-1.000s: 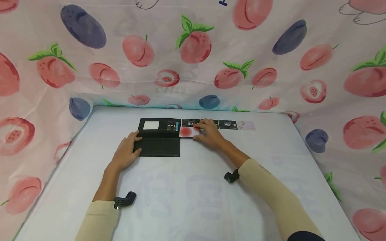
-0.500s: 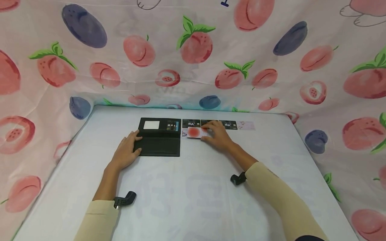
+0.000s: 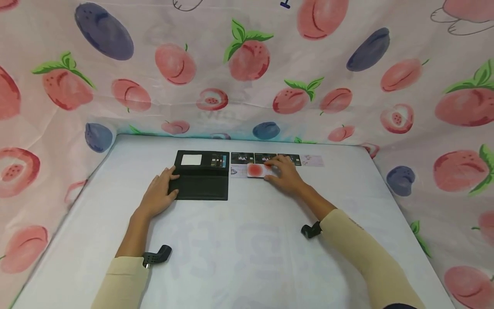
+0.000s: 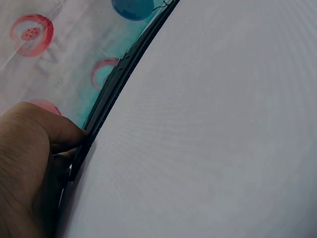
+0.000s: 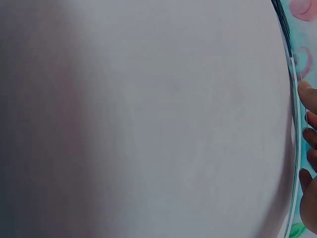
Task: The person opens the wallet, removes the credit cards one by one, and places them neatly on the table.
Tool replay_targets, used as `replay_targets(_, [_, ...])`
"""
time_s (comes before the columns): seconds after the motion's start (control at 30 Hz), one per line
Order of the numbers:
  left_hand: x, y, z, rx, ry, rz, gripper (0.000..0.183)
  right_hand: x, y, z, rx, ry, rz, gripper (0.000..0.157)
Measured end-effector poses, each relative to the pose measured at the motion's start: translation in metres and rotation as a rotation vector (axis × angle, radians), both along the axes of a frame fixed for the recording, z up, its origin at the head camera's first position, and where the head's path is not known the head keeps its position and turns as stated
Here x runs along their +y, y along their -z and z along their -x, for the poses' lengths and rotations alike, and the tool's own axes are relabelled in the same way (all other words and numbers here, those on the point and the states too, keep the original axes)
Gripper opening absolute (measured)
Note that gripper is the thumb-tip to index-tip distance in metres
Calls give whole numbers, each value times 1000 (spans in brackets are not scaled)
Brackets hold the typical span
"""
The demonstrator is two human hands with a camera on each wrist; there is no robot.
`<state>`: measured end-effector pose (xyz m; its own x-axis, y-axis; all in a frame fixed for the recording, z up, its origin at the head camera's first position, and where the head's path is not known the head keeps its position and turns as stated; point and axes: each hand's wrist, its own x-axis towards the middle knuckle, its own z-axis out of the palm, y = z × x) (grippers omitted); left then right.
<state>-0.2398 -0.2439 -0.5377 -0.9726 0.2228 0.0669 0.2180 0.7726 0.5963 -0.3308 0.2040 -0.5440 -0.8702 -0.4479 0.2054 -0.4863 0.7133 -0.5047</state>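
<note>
A black wallet lies opened flat at the back of the table, with a white window and several card slots on its upper half. My left hand rests along its left edge, fingers relaxed, thumb on the lower half. In the left wrist view the thumb touches the wallet's dark edge. Just right of the wallet, my right hand pinches the right end of a small white card with a red blot. This card overlaps a pale printed card. The fingers hide its right end.
Behind the right hand, black Vip cards lie in a row running right from the wallet, ending in a pale pinkish card. A white cloth covers the table. A fruit-print curtain hangs along the back and sides.
My right hand has drawn the red-blot card to the right, away from the wallet, uncovering the pale printed card. The left hand stays on the wallet's edge.
</note>
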Motion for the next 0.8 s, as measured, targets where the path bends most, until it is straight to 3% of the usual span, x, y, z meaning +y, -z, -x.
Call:
replay_targets(0.23, [0, 2, 1, 2, 0, -1, 64, 13, 4, -1, -3, 8, -1, 50])
replay_targets(0.8, [1, 4, 0, 20, -1, 3, 67, 32, 15, -9, 98, 15, 51, 49])
